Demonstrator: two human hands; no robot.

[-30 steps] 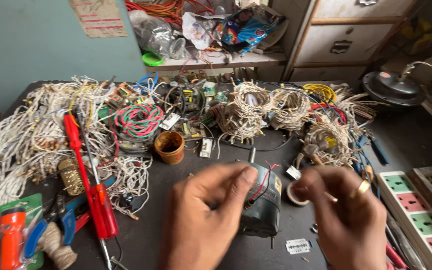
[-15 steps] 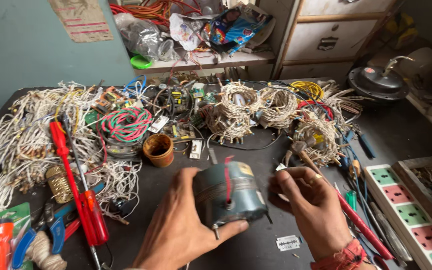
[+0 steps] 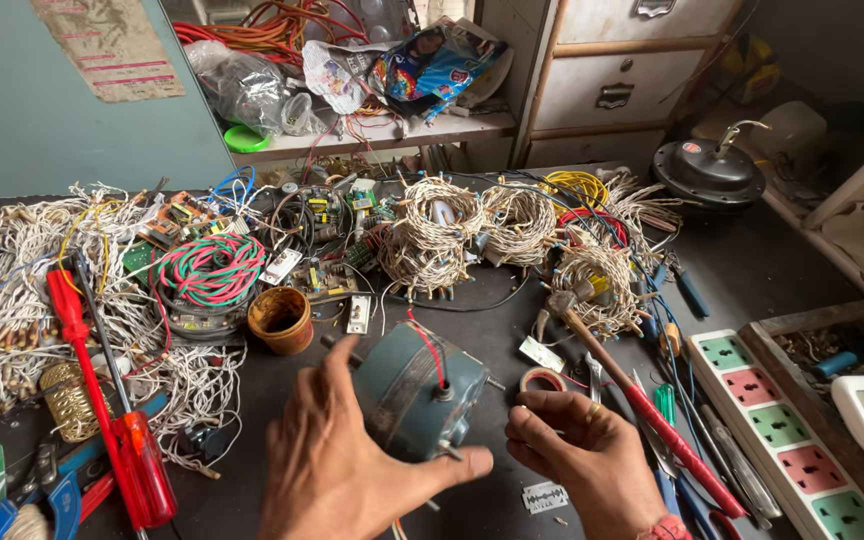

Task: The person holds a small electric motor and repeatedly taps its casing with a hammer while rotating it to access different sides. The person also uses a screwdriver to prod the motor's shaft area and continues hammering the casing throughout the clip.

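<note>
Two hands work over a big dark table (image 3: pixel 762 270) full of wires. From the middle of the table, a huge heap of white twisted wire (image 3: pixel 12 290) lies at nine o'clock. Round wire bundles (image 3: pixel 472 230) sit at twelve o'clock. A white power strip (image 3: pixel 782 430) with green and pink sockets lies at four o'clock. A long red screwdriver (image 3: pixel 102 400) lies at eight o'clock, and a hammer with a red handle (image 3: pixel 642 410) lies at three o'clock.

Next comes the small grey-blue motor (image 3: pixel 420 390), lifted just above the table middle. The left hand (image 3: pixel 337 460) wraps around it from seven o'clock, thumb under it at the front and fingers up its left side, so the motor sits at the top right of that hand. A red wire runs up from the motor's top.

The right hand (image 3: pixel 582 450) is at three o'clock from the motor, near it but not touching. Its fingers are curled in, pinched on nothing I can see.

A brown cup (image 3: pixel 280 320) sits at ten o'clock. A little tape roll (image 3: pixel 544 381) lies just above the right hand.
</note>
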